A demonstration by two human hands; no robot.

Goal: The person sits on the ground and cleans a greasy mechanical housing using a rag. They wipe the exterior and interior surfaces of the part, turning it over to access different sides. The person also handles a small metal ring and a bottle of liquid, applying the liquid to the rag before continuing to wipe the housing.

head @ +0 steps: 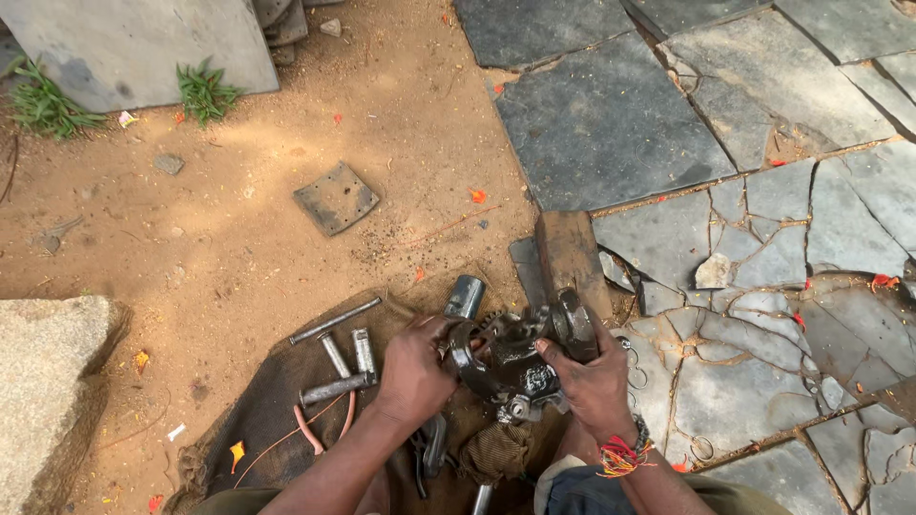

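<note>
Both hands grip a greasy metal assembly (506, 367), held low over a dark cloth (277, 410) on the dirt. Left hand (412, 374) clasps its left side, right hand (593, 381) wraps the right side, fingers curled around it. Steel pins and bolts (339, 358) lie on the cloth just left of the left hand. Wooden block (571, 256) sits right behind the assembly; cracked stone slabs (763, 238) to the right.

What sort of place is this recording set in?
Probably an outdoor, roadside-style repair spot on bare ground. Both hands hold a greasy metal part over a dirty cloth strewn with metal rods, between sandy dirt and cracked stone paving.
</note>
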